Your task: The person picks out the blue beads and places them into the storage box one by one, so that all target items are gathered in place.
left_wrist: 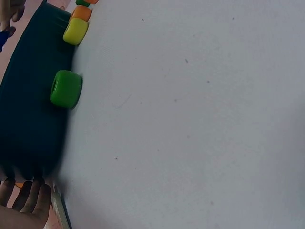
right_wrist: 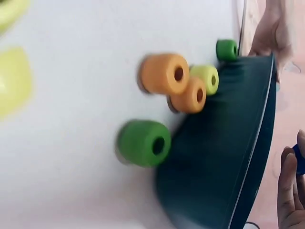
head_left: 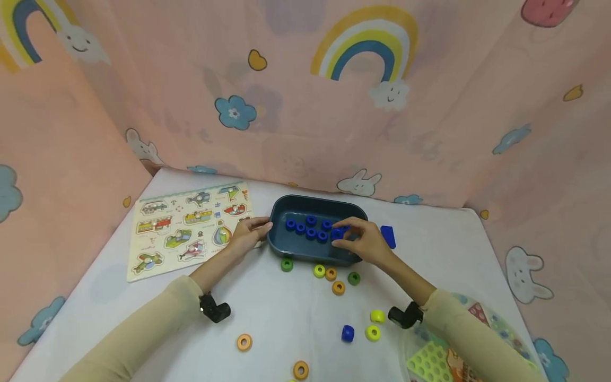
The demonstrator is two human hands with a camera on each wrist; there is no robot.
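A dark blue-green tray point(head_left: 315, 253) stands near the back middle of the table, with several blue beads point(head_left: 311, 234) inside. Over its right end my right hand point(head_left: 365, 241) pinches a blue bead point(right_wrist: 299, 160) between thumb and fingers. My left hand point(head_left: 249, 234) touches the tray's left end, its fingers point(left_wrist: 32, 195) fairly straight against the outer wall. Along the near side of the tray lie green beads point(right_wrist: 145, 143), orange beads point(right_wrist: 164, 74) and a yellow bead point(left_wrist: 76, 31).
A picture puzzle board point(head_left: 191, 228) lies left of the tray. Right of it is a flat blue piece point(head_left: 388, 236). Closer in are a blue bead point(head_left: 348, 333), yellow beads point(head_left: 373, 333) and orange beads point(head_left: 244, 342). A clear package with a yellow-green piece point(head_left: 429, 363) sits under the right sleeve.
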